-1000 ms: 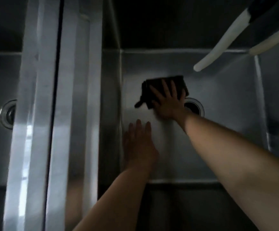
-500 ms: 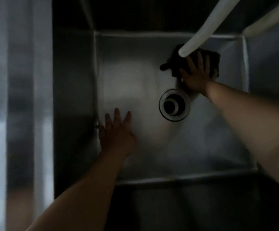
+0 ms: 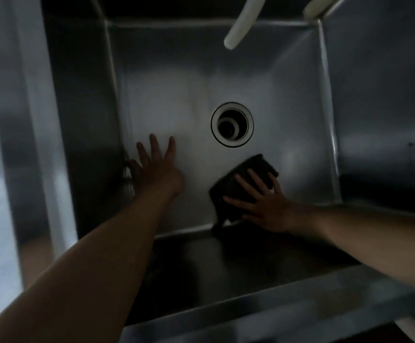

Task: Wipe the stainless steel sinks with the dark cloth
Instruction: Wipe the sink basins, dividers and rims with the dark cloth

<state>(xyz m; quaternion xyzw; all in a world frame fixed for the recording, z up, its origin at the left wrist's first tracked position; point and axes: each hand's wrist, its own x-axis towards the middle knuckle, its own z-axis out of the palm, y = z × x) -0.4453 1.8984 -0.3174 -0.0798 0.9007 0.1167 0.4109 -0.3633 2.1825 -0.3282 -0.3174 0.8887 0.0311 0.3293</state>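
Sink [image 3: 167,100]: one steel basin, fills the middle of the frame; floor pale and smeary, walls dark.

Drain [image 3: 231,124]: round, open, centre of the frame, well clear of both my hands.

Cloth [image 3: 244,180]: dark, bunched, lower right of centre on the basin floor, its tail trailing to the seam with the near wall.

Right hand [image 3: 267,205]: flat on the cloth, fingers [image 3: 244,180] spread and straight, pressing it down; no pinch.

Left hand [image 3: 158,169]: lower left of centre, palm on the basin floor near the left wall, fingers spread, holding nothing; it looks like a brace.

Hoses [image 3: 241,22]: two pale ends, top of the frame, hanging over the basin.

Step in hand, my judgement: wiping the near right floor. To do it well I should keep the palm flat, overlap strokes, work the cloth into the near seam and right corner, and circle the drain rim.
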